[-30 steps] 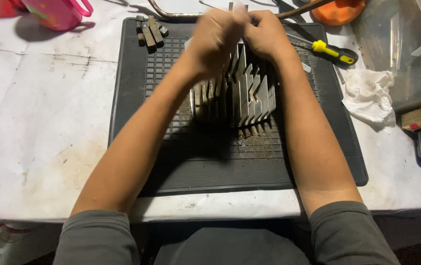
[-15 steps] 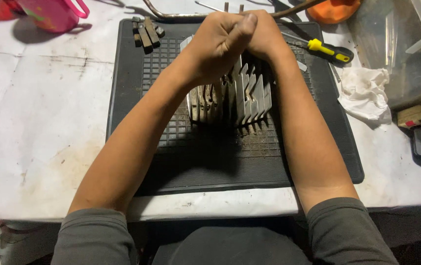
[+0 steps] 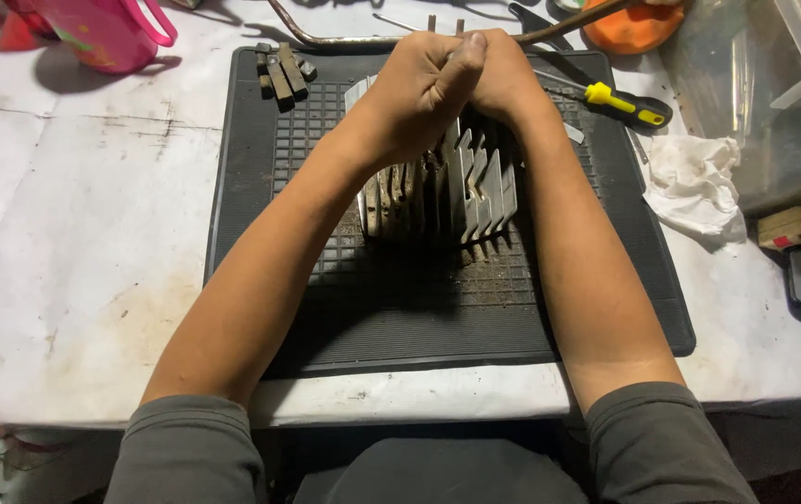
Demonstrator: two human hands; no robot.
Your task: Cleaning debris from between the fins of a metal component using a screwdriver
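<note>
Fingers of your left hand (image 3: 424,89) and right hand (image 3: 503,79) are curled tight together over the top of the finned metal block (image 3: 447,191), which stands near the middle of the black rubber mat (image 3: 400,308); what they pinch is hidden. Small metal bars (image 3: 281,75) lie at the mat's far left corner, a yellow-handled screwdriver (image 3: 620,101) at its right, a crumpled white rag (image 3: 695,177) beside that.

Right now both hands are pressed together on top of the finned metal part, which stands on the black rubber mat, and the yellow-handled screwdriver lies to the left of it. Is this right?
Not quite. The yellow-handled screwdriver lies to the right of the finned metal part, as the head view shows. The rest holds: the left hand and right hand are together on top of it, on the black rubber mat.
</note>
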